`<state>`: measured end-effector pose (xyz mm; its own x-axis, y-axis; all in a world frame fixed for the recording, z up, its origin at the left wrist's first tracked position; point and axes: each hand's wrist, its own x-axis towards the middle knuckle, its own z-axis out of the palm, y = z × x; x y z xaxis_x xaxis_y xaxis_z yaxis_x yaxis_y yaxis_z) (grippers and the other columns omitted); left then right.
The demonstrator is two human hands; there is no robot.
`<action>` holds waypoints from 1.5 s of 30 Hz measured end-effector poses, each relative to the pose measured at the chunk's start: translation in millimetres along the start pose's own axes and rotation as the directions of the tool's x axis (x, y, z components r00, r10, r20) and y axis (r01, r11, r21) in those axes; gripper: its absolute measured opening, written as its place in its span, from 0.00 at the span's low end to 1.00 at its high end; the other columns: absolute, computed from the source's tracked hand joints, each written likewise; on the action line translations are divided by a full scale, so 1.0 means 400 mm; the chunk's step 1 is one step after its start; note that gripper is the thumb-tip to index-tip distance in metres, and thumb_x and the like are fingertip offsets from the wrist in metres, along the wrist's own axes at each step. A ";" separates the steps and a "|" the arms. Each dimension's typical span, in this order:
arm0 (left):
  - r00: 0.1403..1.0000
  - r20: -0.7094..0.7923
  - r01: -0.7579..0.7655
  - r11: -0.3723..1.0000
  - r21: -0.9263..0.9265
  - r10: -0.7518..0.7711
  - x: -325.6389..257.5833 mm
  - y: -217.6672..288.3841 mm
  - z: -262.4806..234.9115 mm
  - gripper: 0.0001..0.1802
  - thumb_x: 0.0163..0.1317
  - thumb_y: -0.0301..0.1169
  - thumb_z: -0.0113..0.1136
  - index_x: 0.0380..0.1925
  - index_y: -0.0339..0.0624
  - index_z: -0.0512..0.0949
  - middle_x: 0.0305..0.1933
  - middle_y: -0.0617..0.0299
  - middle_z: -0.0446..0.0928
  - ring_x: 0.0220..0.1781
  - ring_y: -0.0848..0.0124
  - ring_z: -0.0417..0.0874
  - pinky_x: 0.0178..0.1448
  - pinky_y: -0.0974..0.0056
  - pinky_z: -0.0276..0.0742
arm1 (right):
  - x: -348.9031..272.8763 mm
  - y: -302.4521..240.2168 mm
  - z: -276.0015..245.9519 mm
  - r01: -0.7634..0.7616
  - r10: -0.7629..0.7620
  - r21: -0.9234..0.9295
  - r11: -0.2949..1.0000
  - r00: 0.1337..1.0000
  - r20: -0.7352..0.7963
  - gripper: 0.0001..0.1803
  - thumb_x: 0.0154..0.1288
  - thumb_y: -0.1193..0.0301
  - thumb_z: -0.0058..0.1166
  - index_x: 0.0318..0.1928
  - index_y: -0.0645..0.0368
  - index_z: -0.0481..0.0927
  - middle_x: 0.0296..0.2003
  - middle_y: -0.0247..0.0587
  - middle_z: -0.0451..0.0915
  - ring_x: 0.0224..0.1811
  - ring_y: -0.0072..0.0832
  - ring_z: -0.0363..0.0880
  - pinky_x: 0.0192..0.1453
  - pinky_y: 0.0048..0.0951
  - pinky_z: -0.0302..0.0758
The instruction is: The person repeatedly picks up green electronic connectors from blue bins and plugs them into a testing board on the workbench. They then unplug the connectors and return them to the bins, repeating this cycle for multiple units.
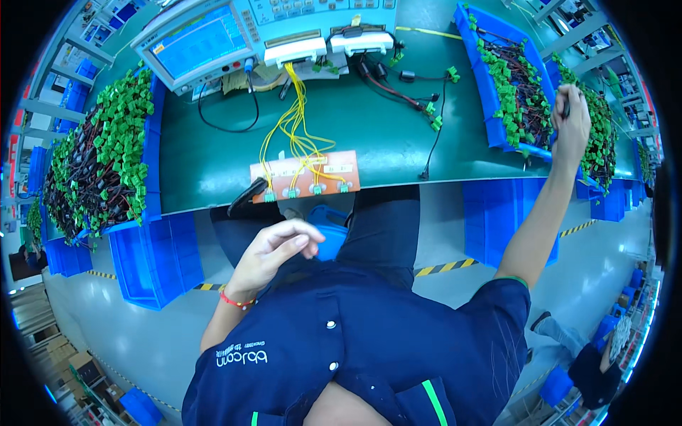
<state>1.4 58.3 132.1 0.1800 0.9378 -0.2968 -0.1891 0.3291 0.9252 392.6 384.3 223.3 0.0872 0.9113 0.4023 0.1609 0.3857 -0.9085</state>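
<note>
Seated worker at a wiring test station, picking-up step. Nearest, the left hand (pixel 273 248) hangs over the lap, its grip loosely curled on nothing. Beyond it, on the green surface (pixel 213 153), lies the orange test board (pixel 305 175) with yellow leads (pixel 295 121) running to the tester (pixel 234 35). Farther right, the right hand (pixel 570 124) reaches into the blue bin (pixel 490 106), grip closed on a dark wire harness (pixel 565 110) with green connectors. Judged next: lift it free and bring it to the board.
</note>
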 end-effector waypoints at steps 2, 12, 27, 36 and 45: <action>0.999 -0.014 -0.033 0.998 0.052 0.034 0.021 -0.009 0.013 0.15 0.76 0.34 0.51 0.52 0.36 0.80 0.42 0.61 0.79 0.43 0.76 0.78 0.52 0.69 0.74 | -0.157 -0.077 0.068 -0.026 0.042 -0.123 0.992 0.991 0.130 0.18 0.80 0.59 0.43 0.37 0.57 0.79 0.23 0.24 0.61 0.22 0.13 0.53 0.26 0.21 0.49; 0.968 -0.225 -0.142 0.981 -0.129 0.111 0.068 -0.100 0.045 0.23 0.77 0.36 0.48 0.65 0.32 0.71 0.54 0.56 0.79 0.38 0.77 0.79 0.48 0.69 0.77 | -0.734 0.021 0.366 0.281 0.167 -0.323 0.904 0.463 0.871 0.10 0.72 0.67 0.52 0.35 0.60 0.75 0.29 0.49 0.81 0.31 0.49 0.81 0.34 0.45 0.75; 0.897 -0.442 -0.179 0.939 -0.294 0.033 0.014 -0.217 -0.010 0.12 0.75 0.34 0.55 0.47 0.36 0.79 0.31 0.69 0.75 0.29 0.84 0.71 0.35 0.76 0.70 | -0.818 0.093 0.505 -0.732 0.291 0.085 0.676 0.371 0.882 0.10 0.77 0.68 0.49 0.47 0.62 0.79 0.41 0.32 0.81 0.43 0.19 0.76 0.52 0.25 0.73; 0.790 -0.613 -0.259 0.919 -0.298 0.024 0.004 -0.245 -0.075 0.11 0.75 0.35 0.56 0.42 0.37 0.78 0.29 0.69 0.75 0.25 0.84 0.71 0.30 0.76 0.68 | -0.815 0.038 0.576 -0.813 0.291 0.154 0.561 0.368 0.883 0.12 0.76 0.70 0.52 0.52 0.65 0.79 0.43 0.38 0.82 0.43 0.21 0.80 0.52 0.26 0.78; 0.772 -0.634 -0.287 0.916 -0.280 0.049 0.011 -0.241 -0.077 0.09 0.73 0.34 0.58 0.41 0.38 0.79 0.28 0.69 0.76 0.24 0.86 0.68 0.29 0.77 0.65 | -0.837 0.081 0.604 -0.852 0.467 0.105 0.513 0.379 0.799 0.13 0.73 0.70 0.56 0.49 0.67 0.81 0.38 0.38 0.83 0.37 0.19 0.80 0.46 0.23 0.77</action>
<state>-9.5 34.1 34.5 -0.4819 0.8100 -0.3341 -0.4949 0.0630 0.8667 131.1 126.5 31.8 -0.6773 0.6408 -0.3615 -0.0952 -0.5635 -0.8206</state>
